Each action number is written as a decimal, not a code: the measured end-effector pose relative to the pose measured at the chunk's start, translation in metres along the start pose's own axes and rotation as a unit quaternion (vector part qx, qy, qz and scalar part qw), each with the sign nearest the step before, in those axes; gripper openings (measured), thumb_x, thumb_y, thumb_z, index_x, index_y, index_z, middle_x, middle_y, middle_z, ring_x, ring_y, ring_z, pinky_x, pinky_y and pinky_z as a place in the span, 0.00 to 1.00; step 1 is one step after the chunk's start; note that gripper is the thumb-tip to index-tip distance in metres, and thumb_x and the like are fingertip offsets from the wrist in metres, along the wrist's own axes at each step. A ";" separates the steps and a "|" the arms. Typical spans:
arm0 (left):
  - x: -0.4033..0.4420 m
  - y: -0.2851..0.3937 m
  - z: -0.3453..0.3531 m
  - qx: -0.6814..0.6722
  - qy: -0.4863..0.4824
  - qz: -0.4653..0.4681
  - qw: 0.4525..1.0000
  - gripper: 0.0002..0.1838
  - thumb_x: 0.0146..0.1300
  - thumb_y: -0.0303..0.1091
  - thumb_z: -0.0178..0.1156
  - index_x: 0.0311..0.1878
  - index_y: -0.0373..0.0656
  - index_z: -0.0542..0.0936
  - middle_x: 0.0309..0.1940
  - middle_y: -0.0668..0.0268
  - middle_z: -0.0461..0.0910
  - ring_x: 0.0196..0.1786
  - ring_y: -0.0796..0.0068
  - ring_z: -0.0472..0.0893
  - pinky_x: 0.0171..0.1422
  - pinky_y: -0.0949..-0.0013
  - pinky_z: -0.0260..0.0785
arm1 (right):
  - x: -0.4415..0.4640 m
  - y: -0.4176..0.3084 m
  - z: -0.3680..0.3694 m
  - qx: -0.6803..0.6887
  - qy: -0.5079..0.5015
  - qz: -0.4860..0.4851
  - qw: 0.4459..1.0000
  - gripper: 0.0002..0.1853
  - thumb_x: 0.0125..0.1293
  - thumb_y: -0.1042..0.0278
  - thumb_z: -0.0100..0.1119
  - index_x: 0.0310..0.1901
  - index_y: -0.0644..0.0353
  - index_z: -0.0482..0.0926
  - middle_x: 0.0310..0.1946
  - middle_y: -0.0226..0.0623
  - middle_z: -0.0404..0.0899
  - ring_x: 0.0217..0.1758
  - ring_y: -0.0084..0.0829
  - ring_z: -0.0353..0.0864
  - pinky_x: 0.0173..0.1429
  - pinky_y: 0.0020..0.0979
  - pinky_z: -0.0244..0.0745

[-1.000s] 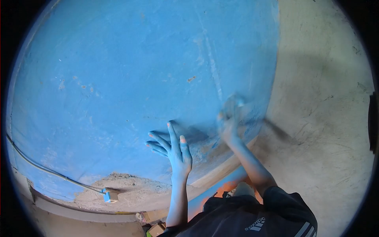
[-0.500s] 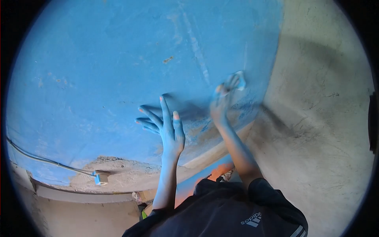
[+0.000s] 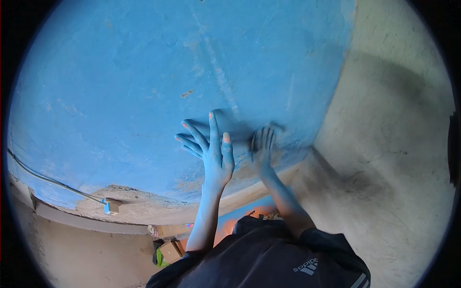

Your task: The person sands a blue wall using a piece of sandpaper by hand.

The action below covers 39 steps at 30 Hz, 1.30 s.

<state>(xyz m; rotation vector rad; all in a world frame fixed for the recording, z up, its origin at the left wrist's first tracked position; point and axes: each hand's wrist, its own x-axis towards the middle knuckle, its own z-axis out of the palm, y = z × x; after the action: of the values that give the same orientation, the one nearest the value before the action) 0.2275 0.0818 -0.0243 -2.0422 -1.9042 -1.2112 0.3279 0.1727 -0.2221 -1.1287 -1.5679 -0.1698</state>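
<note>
My left hand is held up in front of the blue wall, back toward me, fingers spread and holding nothing. Whether its fingertips touch the wall I cannot tell. My right hand lies to its right, blurred by motion, its fingers stretched up along the lower part of the wall. A small flat sheet, possibly sandpaper, shows at those fingertips and is pressed against the wall. Most of the sheet is hidden under the hand.
A plain wall meets the blue one at a corner on the right. At lower left, a cable runs to a small box beside chipped plaster. Below are a ledge and a cardboard box.
My right hand has moved down the wall with the sheet. My left hand has shifted slightly right across the wall, still spread. The view has turned a little.
</note>
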 end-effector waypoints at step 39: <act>-0.015 -0.033 -0.031 0.030 0.073 -0.047 0.996 0.29 0.76 0.43 0.37 0.76 0.44 0.53 0.77 0.44 0.32 0.77 0.37 0.26 0.74 0.38 0.20 | 0.189 -0.114 -0.069 0.044 0.059 -0.028 0.997 0.35 0.71 0.57 0.44 0.74 0.66 0.50 0.74 0.62 0.43 0.77 0.64 0.37 0.74 0.65 0.25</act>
<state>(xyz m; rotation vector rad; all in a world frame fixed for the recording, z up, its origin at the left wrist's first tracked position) 0.1852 0.0597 -0.0262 -1.8007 -1.9625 -1.2697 0.3113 0.1739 0.0086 -0.9884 -1.4885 -0.1997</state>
